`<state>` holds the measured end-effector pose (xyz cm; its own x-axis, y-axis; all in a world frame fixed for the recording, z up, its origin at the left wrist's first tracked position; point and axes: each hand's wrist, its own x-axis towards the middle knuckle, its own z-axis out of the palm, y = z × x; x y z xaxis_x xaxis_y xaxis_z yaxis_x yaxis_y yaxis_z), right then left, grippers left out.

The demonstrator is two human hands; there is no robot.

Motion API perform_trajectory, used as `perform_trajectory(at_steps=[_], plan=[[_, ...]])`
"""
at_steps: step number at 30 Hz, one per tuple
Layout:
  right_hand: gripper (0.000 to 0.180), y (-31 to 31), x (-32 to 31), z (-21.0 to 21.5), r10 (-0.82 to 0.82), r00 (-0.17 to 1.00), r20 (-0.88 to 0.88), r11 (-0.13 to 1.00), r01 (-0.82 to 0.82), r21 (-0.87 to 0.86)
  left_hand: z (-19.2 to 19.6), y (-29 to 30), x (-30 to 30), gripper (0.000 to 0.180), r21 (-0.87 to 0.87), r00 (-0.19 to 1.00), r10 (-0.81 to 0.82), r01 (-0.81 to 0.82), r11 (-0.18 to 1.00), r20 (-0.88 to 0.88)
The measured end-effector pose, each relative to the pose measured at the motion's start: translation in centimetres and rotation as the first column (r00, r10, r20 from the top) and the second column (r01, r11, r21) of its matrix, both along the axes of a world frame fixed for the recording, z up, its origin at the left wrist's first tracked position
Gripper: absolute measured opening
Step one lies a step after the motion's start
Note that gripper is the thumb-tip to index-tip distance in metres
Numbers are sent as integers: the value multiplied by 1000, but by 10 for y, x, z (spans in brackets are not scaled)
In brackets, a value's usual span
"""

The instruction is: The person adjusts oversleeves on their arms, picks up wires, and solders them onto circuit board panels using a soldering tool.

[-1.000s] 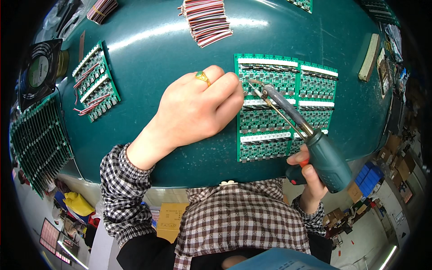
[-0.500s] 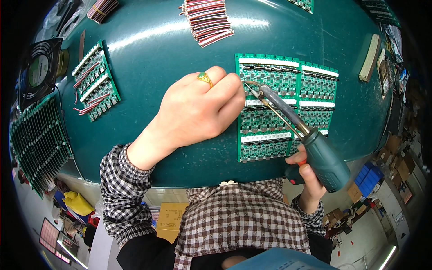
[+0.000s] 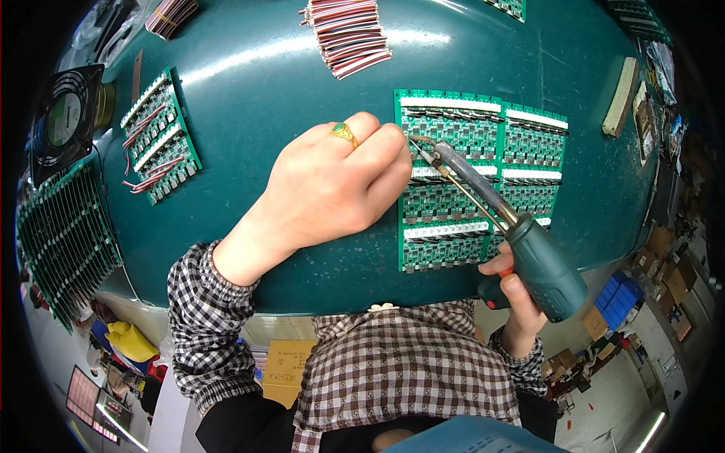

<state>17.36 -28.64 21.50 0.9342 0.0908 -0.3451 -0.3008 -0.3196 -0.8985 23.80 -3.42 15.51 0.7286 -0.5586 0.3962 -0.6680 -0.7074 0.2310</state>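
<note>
My right hand (image 3: 521, 313) is wrapped round the handle of a green trigger soldering gun (image 3: 547, 268). Its long metal barrel slants up and left, and the tip ends over the left part of a green circuit board panel (image 3: 445, 202). White strips and rows of small black parts cover this panel, which lies flat right of centre. Close beside the tip, the closed fingers of my left hand (image 3: 332, 181) reach the panel's left edge. Whatever they pinch is hidden behind the knuckles. A ring with a green stone sits on one finger.
Bundled red, black and white wires (image 3: 349, 38) lie at the back on the green table (image 3: 249, 98). On the left are a board with wires attached (image 3: 162, 136), a black fan (image 3: 68, 113) and a row of stacked boards (image 3: 68, 234). A pale bar (image 3: 621, 98) lies far right.
</note>
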Motion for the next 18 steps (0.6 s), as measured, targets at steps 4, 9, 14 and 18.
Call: perform_trajectory(at_steps=[4,9,14,18], plan=[[47,-4,-1,-2,34,999,32,999,-34,2,0,1,-1,21,7,1000,-1,1,1000,0],[46,-4,-3,-2,-30,999,38,999,29,33,1,0,0,22,5,1000,-1,1,1000,-4],[47,-6,-2,-2,-12,999,35,999,10,33,1,0,-1,22,7,1000,2,-2,1000,3],[49,-14,-7,-9,32,997,75,999,-34,33,0,-1,-2,22,-7,1000,8,-8,1000,13]])
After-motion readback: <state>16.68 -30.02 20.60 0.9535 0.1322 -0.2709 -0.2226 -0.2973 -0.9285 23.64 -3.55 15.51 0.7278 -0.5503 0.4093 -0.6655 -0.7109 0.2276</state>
